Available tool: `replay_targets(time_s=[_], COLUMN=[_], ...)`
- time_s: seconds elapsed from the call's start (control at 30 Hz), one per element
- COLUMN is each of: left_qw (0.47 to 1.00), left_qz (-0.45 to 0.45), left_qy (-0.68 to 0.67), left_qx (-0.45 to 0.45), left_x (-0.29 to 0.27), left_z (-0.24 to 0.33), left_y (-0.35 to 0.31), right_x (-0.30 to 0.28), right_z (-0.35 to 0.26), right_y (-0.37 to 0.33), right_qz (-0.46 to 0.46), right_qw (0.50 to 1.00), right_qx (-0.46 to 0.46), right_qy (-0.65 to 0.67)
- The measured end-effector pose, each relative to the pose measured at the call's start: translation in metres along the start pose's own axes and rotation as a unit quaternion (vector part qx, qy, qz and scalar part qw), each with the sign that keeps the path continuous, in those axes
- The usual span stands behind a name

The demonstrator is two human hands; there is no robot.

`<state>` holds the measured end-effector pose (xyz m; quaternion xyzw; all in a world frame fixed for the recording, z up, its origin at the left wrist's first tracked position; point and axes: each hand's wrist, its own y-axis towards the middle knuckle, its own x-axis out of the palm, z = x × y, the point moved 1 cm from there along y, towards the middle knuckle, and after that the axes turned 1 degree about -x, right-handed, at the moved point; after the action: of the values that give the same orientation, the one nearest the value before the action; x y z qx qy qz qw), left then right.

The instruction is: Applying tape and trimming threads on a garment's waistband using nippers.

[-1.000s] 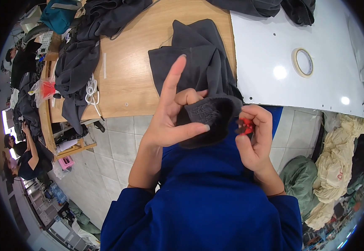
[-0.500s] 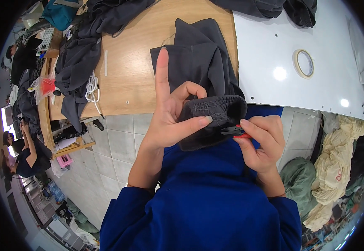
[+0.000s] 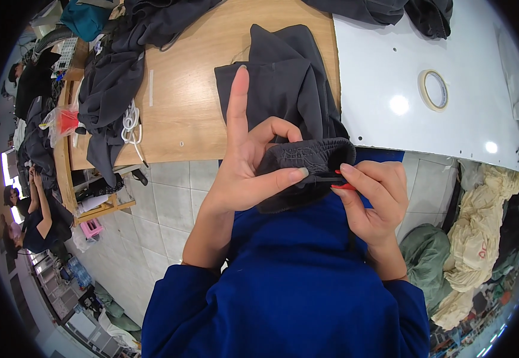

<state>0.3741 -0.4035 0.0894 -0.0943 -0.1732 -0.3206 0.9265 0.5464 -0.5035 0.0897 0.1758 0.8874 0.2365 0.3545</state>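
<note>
A dark grey garment (image 3: pixel 277 89) runs off the wooden table toward me, ending in a gathered, ribbed-looking cuff (image 3: pixel 298 158). My left hand (image 3: pixel 238 173) pinches that cuff between thumb and bent fingers, its index finger pointing straight up. Loose threads or stitching show on the cuff's face beside the thumb. In my right hand (image 3: pixel 379 194) are small thread snips (image 3: pixel 344 187) with red handles, gripped between thumb and fingertips. Their dark blades lie against the cuff close to my left thumb tip; whether a thread is between them, I cannot tell.
A tape roll (image 3: pixel 433 90) lies on the white tabletop (image 3: pixel 384 83) at right. More dark garments (image 3: pixel 113 83) and a white cord (image 3: pixel 131 125) hang at the wooden table's left. Cream cloth bundles (image 3: pixel 480 221) are heaped at right. Other people (image 3: pixel 38 218) work at far left.
The snips have moved left and slightly up, and their blades now look closer together, by the left thumb. My left hand and the cuff have shifted slightly right.
</note>
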Motion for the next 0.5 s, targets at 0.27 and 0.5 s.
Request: replay_targets(time_s=[0.27,0.5], left_qw=[1.000,0.998], left_qz=[-0.012,-0.047], left_qy=[-0.005,0.016], left_qx=[-0.007,-0.040], left_x=[0.0011,0.0009], left_z=[0.0004,-0.0018], left_y=[0.0010,0.0025], right_x=[-0.0012,0.0078], right_z=[0.0038,0.0007], right_y=[-0.0005,0.0025], right_qz=[-0.005,-0.086], right_qw=[1.000,0.967], right_qx=[-0.004,0.172], right_qy=[0.008,0.167])
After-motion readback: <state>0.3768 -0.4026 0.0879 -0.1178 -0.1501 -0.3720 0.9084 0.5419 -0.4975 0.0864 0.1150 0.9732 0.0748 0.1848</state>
